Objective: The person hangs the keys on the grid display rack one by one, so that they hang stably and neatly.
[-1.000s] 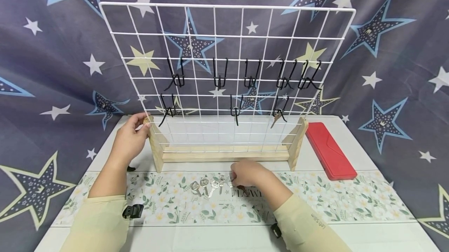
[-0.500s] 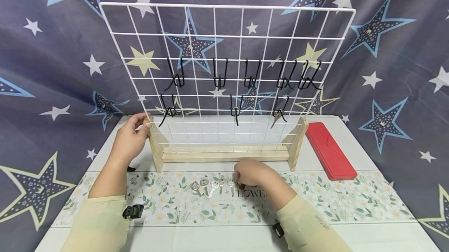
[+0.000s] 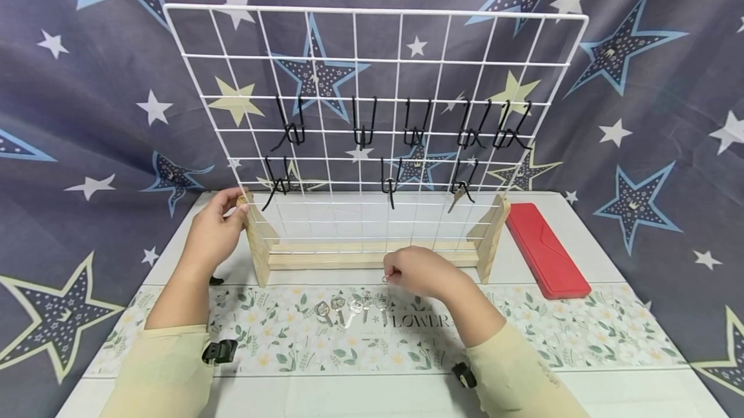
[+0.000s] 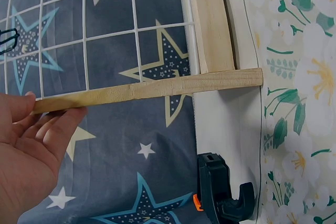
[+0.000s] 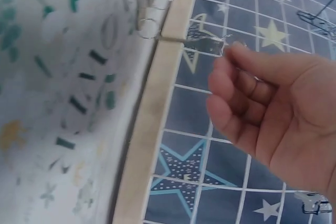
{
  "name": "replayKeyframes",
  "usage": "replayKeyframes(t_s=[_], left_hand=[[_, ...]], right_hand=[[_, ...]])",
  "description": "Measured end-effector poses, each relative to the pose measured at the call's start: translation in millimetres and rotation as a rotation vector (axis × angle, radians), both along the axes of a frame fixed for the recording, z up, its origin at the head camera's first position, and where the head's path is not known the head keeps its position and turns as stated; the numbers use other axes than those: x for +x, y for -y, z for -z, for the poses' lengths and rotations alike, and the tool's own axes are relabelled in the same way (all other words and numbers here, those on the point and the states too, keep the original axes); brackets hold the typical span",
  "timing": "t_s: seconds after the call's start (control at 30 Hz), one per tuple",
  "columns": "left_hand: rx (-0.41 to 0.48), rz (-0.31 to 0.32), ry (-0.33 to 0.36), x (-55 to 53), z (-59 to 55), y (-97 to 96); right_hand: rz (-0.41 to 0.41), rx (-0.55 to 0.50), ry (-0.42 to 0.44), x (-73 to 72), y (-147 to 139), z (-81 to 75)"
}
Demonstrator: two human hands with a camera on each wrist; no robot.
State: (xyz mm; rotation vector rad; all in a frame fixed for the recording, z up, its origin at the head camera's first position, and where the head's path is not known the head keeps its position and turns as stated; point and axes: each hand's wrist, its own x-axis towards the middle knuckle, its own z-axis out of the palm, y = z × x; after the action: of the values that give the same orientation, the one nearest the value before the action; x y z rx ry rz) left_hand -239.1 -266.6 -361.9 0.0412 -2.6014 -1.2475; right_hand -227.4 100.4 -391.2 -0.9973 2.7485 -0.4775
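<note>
My left hand (image 3: 214, 232) grips the top of the left wooden upright (image 4: 147, 88) of a rack, thumb on one side and fingers on the other. My right hand (image 3: 421, 271) is just in front of the rack's wooden base bar (image 3: 372, 263), raised above the table. Thumb and forefinger pinch a key (image 5: 205, 45) near its ring, and its blade points away from the fingertips. Several more keys with rings (image 3: 356, 306) lie in a row on the floral cloth. One key (image 3: 458, 197) hangs from a black hook (image 3: 463, 179) at the lower right of the white wire grid (image 3: 378, 11).
Several other black hooks (image 3: 363, 134) hang in two rows on the grid and jut forward. A red case (image 3: 546, 250) lies right of the rack. Behind the left upright stands a black clamp-like object (image 4: 212, 187). A star-patterned curtain (image 3: 668, 114) encloses the table.
My right hand has picked up a dark key from the right end of the row and raised it toward the rack. The left hand stays on the upright.
</note>
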Motion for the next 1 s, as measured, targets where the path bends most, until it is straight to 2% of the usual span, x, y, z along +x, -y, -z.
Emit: replayKeyframes(t_s=[0.2, 0.43, 0.8, 1.0], left_hand=[[-0.002, 0.004, 0.001, 0.2, -0.3, -0.2], [-0.007, -0.001, -0.004, 0.4, -0.1, 0.2], [-0.009, -0.002, -0.012, -0.4, 0.1, -0.5], [-0.006, -0.001, -0.012, 0.2, -0.7, -0.5]], right_hand=[[0.010, -0.114, 0.033, 1.3, 5.5, -13.2], [0.005, -0.232, 0.060, 1.1, 13.1, -20.0], [0.025, -0.531, 0.189, 3.5, 30.5, -23.3], [0.046, -0.612, 0.262, 3.6, 42.0, -30.1]])
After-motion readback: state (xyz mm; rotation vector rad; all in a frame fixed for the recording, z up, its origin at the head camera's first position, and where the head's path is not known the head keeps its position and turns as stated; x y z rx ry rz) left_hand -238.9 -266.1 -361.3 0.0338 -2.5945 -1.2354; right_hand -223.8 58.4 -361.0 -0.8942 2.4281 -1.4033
